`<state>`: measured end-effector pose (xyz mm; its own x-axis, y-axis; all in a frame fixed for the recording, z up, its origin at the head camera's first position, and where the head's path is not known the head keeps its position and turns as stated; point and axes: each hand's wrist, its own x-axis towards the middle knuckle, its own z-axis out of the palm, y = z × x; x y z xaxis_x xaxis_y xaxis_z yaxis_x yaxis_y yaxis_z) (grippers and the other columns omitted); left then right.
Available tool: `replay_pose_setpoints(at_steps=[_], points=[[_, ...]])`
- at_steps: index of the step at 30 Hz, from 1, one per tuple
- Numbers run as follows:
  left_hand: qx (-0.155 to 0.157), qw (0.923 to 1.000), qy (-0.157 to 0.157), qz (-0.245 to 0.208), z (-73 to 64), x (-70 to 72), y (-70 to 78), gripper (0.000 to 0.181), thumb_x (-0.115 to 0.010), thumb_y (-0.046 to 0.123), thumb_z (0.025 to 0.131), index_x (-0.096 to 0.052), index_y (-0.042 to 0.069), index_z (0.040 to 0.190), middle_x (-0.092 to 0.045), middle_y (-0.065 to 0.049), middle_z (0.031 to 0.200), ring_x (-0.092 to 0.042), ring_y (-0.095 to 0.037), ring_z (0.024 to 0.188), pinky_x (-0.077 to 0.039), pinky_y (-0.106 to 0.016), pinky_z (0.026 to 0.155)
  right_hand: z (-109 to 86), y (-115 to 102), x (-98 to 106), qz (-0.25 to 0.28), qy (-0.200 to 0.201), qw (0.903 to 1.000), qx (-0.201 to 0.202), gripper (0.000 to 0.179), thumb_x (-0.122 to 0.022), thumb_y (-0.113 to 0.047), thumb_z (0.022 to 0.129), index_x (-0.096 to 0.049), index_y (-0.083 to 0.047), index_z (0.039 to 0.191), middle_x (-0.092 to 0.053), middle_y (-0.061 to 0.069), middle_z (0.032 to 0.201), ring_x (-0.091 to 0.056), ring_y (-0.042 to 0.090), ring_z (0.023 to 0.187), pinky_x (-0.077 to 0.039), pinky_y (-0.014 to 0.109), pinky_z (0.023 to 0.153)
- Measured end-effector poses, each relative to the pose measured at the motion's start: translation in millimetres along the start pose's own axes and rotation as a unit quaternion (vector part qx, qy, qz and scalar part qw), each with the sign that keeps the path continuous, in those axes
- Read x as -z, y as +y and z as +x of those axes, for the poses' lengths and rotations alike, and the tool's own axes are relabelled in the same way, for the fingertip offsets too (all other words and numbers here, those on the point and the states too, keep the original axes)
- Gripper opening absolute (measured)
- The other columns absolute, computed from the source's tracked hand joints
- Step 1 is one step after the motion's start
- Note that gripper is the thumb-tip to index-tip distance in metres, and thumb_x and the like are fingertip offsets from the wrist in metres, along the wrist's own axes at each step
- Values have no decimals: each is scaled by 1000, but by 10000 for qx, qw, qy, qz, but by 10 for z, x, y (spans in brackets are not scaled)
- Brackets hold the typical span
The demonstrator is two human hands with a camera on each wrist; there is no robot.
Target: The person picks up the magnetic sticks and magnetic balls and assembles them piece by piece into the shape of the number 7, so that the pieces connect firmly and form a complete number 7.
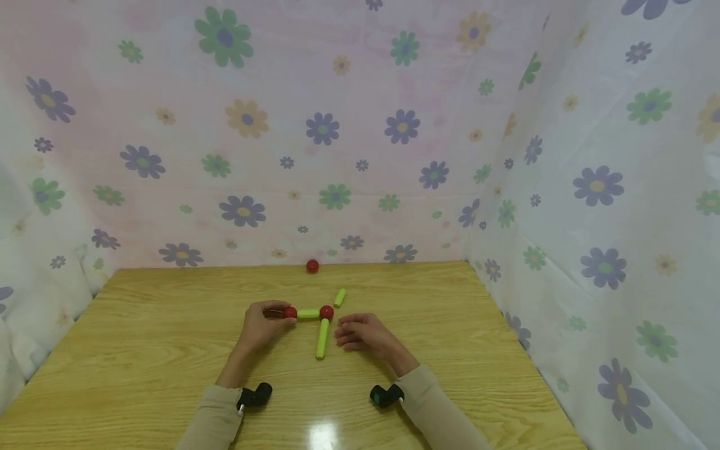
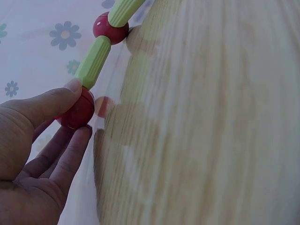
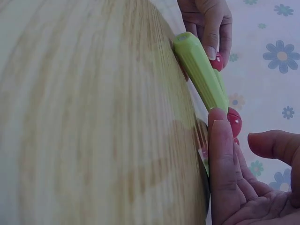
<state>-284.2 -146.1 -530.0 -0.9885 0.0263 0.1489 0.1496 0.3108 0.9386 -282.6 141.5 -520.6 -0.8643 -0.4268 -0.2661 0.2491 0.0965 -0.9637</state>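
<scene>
My left hand pinches a red ball between thumb and fingers. From that ball a short yellow-green rod runs to a second red ball. A longer yellow-green rod extends from the second ball toward the near side of the table. To the right of this joined piece is my right hand, its fingers extended and thumb apart, gripping nothing. In the right wrist view its fingertips appear close to the second ball; whether they touch it I cannot tell.
A loose yellow-green rod lies just beyond the second ball. Near the far edge of the wooden table sits another red ball. Flower-patterned cloth hangs behind and at the sides. Black wrist cameras are worn on both arms.
</scene>
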Motion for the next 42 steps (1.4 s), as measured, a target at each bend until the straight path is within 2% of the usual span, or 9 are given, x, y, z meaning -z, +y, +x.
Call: replay_pose_setpoints(at_steps=[13,20,28,37,42], points=[[-39,10000,52,18,-5,27,10,36,-87,6,80,-75,-3,112,-73,-20,108,-71,-28,96,-56,-19,78,45,-37,23,-119,551,9975,419,38,-53,-11,106,-53,12,137,-70,20,113,-70,14,86,-61,27,75],[-156,9999,66,21,10,28,-16,36,-87,4,79,-74,-3,112,-73,-21,108,-71,-29,96,-56,-19,77,114,-37,33,-164,861,9953,405,37,-52,-10,106,-53,10,137,-69,21,114,-70,14,86,-60,26,74],[-26,10000,77,-25,-11,47,-2,36,-87,3,80,-74,-4,113,-73,-21,108,-72,-29,94,-56,-19,77,156,-50,31,-185,989,9936,513,38,-51,-11,107,-52,12,138,-67,26,119,-73,20,90,-61,31,79],[-10,9999,138,20,-16,40,-3,35,-86,2,80,-74,-3,112,-73,-21,107,-71,-28,94,-56,-19,78,198,-141,41,-134,1021,9942,322,38,-52,-6,106,-51,16,137,-65,31,119,-73,32,100,-61,34,83],[38,9998,193,51,-17,38,-4,35,-87,4,79,-74,-3,112,-73,-20,106,-71,-26,94,-55,-19,78,229,-176,31,-128,1128,9930,331,38,-52,-6,106,-50,16,137,-64,32,120,-74,32,99,-61,34,83]])
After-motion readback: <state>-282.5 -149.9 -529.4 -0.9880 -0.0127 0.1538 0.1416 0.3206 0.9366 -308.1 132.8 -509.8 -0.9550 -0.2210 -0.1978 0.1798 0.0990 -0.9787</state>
